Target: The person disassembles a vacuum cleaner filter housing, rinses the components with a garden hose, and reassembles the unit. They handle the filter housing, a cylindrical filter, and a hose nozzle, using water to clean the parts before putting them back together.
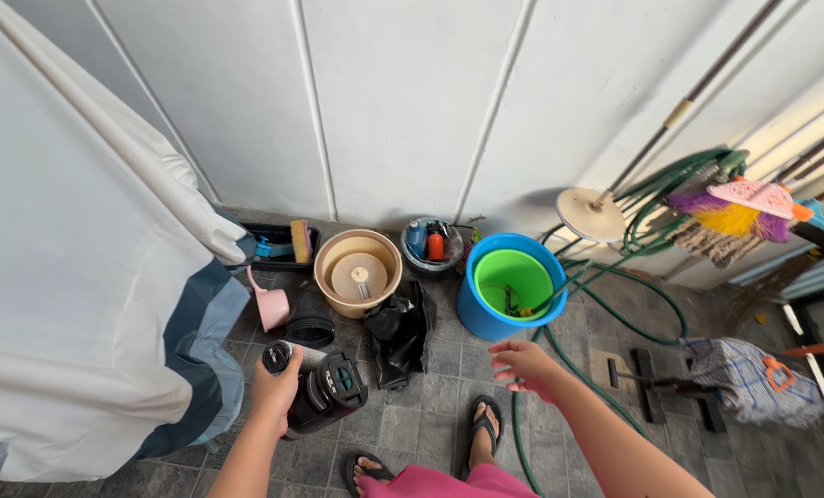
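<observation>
Head view: the left hand grips a black vacuum on the floor, fingers wrapped over its top end near the round nozzle opening. The right hand hovers empty above the floor, fingers loosely spread, near the blue bucket and just above a sandalled foot. The vacuum lies on its side just beside a white cover with a blue-grey hem; judging by this, it is only being taken hold of, not yet lifted clear.

Behind it stand a black pot, a pink scoop, a tan bucket with a round lid inside, and a black bag. A grey tub holds bottles. The blue bucket carries a green bucket inside it. A green hose runs across the floor to the right wall, where a mop and a colourful broom lean. A checked cloth lies at far right.

The floor is grey stone tile; the wall is white panelling.
</observation>
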